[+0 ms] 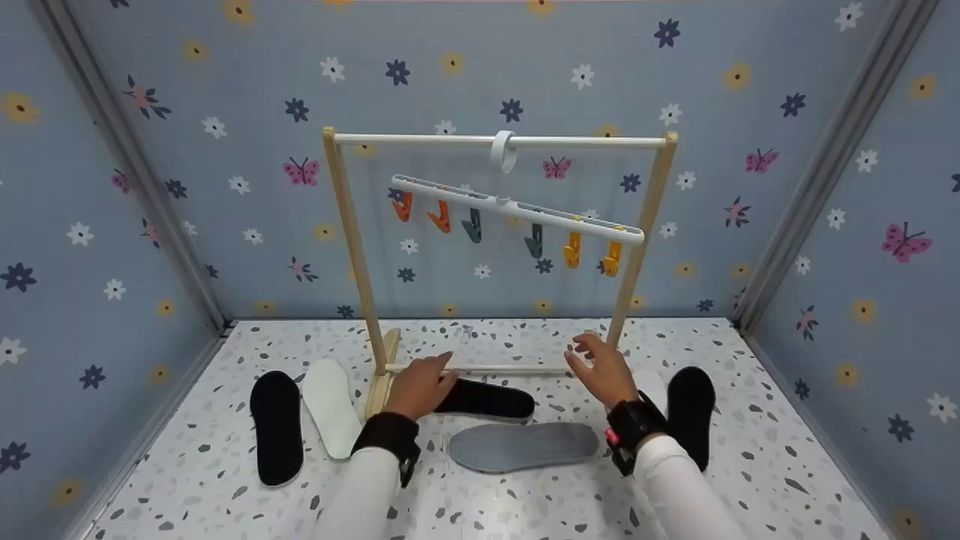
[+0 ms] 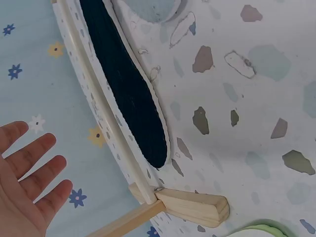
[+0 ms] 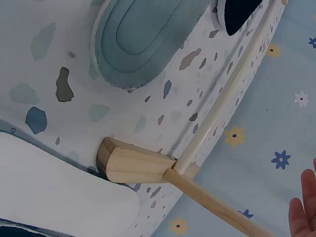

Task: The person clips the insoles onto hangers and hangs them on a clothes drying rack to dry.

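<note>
My left hand (image 1: 420,386) hovers by the left end of a black insole (image 1: 491,400), overlapping it in the head view. In the left wrist view its fingers (image 2: 44,173) are spread and hold nothing. My right hand (image 1: 604,373), relaxed and holding nothing, is near the right leg of a wooden rack (image 1: 349,240). Between the forearms lies a grey insole (image 1: 525,448). From the rack's top bar hangs a white hanger (image 1: 517,208), tilted down to the right. It carries orange clips (image 1: 440,217), dark green clips (image 1: 534,241) and yellow clips (image 1: 572,251).
On the left of the speckled tabletop (image 1: 187,480) lie another black insole (image 1: 276,427) and a white insole (image 1: 330,409). To the right are a white insole (image 1: 651,386), partly hidden by my wrist, and a black insole (image 1: 691,412). Flower-patterned walls (image 1: 480,75) enclose the table.
</note>
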Motion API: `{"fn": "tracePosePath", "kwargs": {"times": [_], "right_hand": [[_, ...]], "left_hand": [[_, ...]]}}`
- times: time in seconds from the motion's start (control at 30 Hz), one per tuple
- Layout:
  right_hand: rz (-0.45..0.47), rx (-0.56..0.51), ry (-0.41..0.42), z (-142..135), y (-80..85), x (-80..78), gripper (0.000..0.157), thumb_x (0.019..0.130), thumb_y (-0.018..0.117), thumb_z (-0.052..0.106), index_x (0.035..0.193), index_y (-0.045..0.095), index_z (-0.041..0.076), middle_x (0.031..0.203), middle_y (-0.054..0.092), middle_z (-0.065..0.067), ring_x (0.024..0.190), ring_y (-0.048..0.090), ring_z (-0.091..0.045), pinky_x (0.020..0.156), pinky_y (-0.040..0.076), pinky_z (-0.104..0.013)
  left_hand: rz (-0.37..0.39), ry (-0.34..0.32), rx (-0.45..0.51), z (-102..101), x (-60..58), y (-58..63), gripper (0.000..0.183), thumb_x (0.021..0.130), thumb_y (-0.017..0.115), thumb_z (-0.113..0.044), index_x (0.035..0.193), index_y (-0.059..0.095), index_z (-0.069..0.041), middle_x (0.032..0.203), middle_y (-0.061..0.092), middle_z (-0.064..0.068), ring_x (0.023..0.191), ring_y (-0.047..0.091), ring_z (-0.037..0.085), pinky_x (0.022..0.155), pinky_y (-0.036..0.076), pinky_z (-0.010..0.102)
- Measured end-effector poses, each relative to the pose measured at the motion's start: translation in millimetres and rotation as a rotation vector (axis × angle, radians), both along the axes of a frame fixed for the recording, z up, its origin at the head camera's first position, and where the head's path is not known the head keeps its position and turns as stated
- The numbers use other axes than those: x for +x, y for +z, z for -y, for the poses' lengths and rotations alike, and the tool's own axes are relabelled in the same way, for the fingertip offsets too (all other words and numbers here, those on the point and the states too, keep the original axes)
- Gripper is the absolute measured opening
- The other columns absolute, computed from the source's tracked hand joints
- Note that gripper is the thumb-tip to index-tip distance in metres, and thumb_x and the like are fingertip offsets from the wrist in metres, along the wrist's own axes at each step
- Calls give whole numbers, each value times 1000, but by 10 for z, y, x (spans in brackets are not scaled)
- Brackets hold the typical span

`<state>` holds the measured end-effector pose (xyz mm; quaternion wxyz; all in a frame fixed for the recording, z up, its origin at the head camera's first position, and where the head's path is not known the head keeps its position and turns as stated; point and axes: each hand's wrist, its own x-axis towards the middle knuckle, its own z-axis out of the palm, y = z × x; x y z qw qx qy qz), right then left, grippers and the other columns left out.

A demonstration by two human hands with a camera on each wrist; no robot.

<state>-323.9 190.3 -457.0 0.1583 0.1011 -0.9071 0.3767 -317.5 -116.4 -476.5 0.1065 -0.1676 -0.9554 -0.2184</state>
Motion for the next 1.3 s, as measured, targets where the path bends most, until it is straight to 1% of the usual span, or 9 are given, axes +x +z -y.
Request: {"fn": "tracePosePath", "kwargs": {"times": [0.17,0.3,0.4,0.6,0.77,0.9,1.0,1.2,1.3], "right_hand": [[-43,-79,-8,0,-3,3,33,90,65,18,118,61,1,105,66,-16,96,61,-32,85,47,-46],[-89,-137,-11,-16,23,1,29,90,65,14,115,62,0,101,67,-15,91,62,-29,83,48,-44],[-81,-164,-25,-30,58,6,27,90,65,14,114,63,1,99,67,-13,90,62,-27,82,48,-43],[-70,-254,-85,-61,129,-1,27,89,65,15,113,63,3,99,67,-12,89,63,-25,80,49,-41],[-107,-297,-72,-118,206,-6,32,88,67,15,116,62,2,103,66,-14,94,62,-26,88,46,-41],[-130,-338,-35,-164,320,-4,38,87,69,17,120,59,1,108,64,-16,100,59,-29,94,43,-43],[-148,-376,-39,-201,402,-8,44,86,71,23,122,58,2,110,63,-16,101,58,-29,95,43,-42],[-151,-434,-63,-252,539,-22,46,85,71,23,124,57,2,112,62,-16,102,58,-27,96,43,-39],[-135,-450,-52,-211,683,47,45,86,70,18,125,55,-1,114,61,-19,105,57,-31,97,41,-40]], "left_hand": [[32,18,127,207,29,-55,42,98,51,-27,131,53,-2,124,59,19,112,56,35,94,43,50],[62,79,203,417,51,-109,43,98,51,-28,133,52,-3,126,58,19,115,54,35,96,42,50],[91,130,251,581,77,-173,45,98,51,-29,134,51,-3,124,59,19,114,55,36,95,41,51],[69,210,266,879,125,-307,39,97,53,-25,128,55,-1,118,62,21,105,59,37,88,45,51],[54,272,224,1147,182,-393,38,95,54,-22,122,56,4,112,63,24,99,60,39,83,46,51],[17,411,193,1394,241,-482,39,93,55,-21,120,55,7,110,61,28,98,57,43,81,46,54],[0,519,192,1551,295,-546,42,92,55,-19,121,51,12,114,55,33,102,52,49,82,43,58],[-17,647,196,1734,399,-612,47,91,52,-18,122,44,16,121,43,39,108,41,55,82,38,64],[-36,703,179,1828,442,-633,45,92,51,-17,120,44,17,117,43,40,105,41,57,79,37,65]]}}
